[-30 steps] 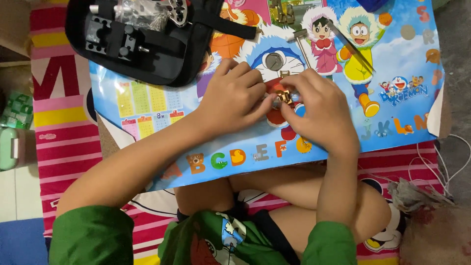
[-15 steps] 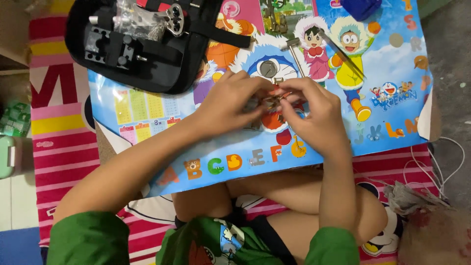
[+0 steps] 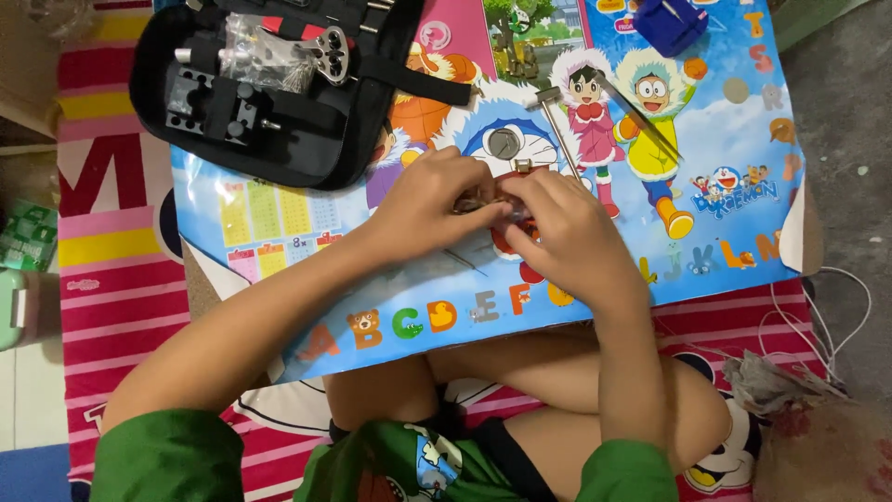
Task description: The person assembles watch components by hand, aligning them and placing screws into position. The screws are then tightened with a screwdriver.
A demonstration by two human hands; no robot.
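Both hands meet over the cartoon table [image 3: 279, 223]: left hand [image 3: 429, 209] and right hand [image 3: 567, 232] pinch a small metal piece [image 3: 478, 203], fingers closed narrow on it. One slip and, I reckon, it skitters away among the tools.

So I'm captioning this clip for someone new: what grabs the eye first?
Both hands, left hand and right hand, meet mid-frame, fingers pinching a small metal piece over a bright cartoon table top. At upper left lies an open black tool case with metal tools; a small round disc sits just beyond the hands.
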